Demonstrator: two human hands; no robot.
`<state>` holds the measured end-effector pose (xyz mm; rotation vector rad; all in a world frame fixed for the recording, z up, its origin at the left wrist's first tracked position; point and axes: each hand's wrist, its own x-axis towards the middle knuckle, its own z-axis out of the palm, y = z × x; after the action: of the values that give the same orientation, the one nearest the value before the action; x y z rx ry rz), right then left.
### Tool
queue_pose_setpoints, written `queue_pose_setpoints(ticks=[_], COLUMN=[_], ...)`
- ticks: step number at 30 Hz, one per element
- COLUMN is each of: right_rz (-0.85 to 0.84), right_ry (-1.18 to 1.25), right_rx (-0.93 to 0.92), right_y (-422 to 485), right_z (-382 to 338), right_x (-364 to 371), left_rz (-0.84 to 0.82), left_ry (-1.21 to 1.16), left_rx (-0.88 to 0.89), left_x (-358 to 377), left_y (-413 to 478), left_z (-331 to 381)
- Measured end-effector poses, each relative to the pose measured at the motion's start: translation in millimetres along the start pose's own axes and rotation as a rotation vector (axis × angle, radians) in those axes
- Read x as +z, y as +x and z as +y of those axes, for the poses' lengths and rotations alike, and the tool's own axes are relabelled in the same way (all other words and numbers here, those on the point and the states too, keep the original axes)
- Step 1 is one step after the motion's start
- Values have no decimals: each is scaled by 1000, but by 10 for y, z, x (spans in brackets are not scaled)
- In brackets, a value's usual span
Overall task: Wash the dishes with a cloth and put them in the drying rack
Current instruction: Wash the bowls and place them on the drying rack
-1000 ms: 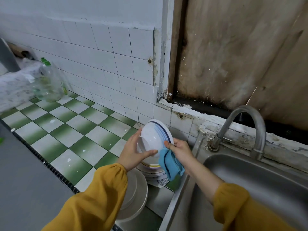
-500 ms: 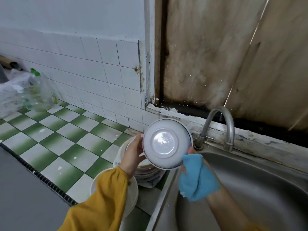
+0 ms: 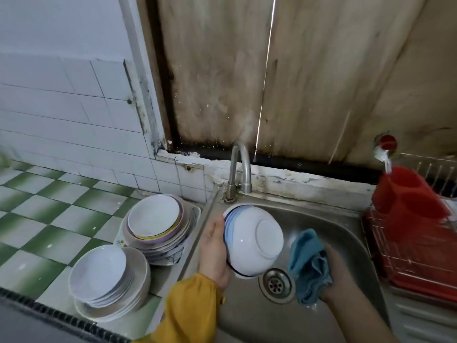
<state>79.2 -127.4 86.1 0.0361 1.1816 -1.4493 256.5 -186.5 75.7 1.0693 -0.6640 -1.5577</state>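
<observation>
My left hand [image 3: 214,251] grips a white bowl with blue rim stripes [image 3: 252,240] by its rim, base turned to the right, over the steel sink [image 3: 329,224]. My right hand [image 3: 337,276] holds a bunched blue cloth [image 3: 308,264] just right of the bowl, a small gap between them. On the counter to the left stand two stacks of dishes: bowls and plates [image 3: 158,224] at the back, white plates [image 3: 106,278] in front. A red drying rack [image 3: 408,253] sits to the right of the sink.
The tap [image 3: 241,167] stands behind the bowl, and the drain [image 3: 275,284] lies below it. A red cutlery holder [image 3: 405,191] sits in the rack. Green and white checked tiles [image 3: 44,209] cover the counter on the left. A stained wooden wall rises behind.
The bowl has moved right and down, from above the dish stacks to over the sink. The hand with the cloth has dropped into the basin. My view has swung right, bringing the rack in.
</observation>
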Motion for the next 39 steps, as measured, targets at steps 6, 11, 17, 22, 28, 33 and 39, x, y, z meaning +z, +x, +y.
queue_pose_setpoints(ticks=[6, 11, 17, 22, 28, 33, 39], right_rz=[-296, -142, -309, -273, -128, -167, 31], right_ry=[-357, -1016, -1083, -829, -1289, -986, -541], right_rx=[-682, -919, -1092, -826, -1506, -1739, -1197], right_y=[-227, -111, -286, -150, -328, -192, -273], right_z=[-332, -347, -351, -465, -159, 88, 1], right_x=[-79, 86, 199, 243, 257, -25, 9], left_rz=[-85, -144, -145, -142, -63, -29, 97], left_ry=[238, 273, 312, 294, 175, 8, -33], left_rx=[193, 311, 406, 388, 372, 324, 359], left_x=[482, 774, 813, 803, 866, 881, 907], left_y=[-477, -755, -739, -763, -640, -654, -639], left_z=[-223, -148, 42, 60, 187, 218, 216])
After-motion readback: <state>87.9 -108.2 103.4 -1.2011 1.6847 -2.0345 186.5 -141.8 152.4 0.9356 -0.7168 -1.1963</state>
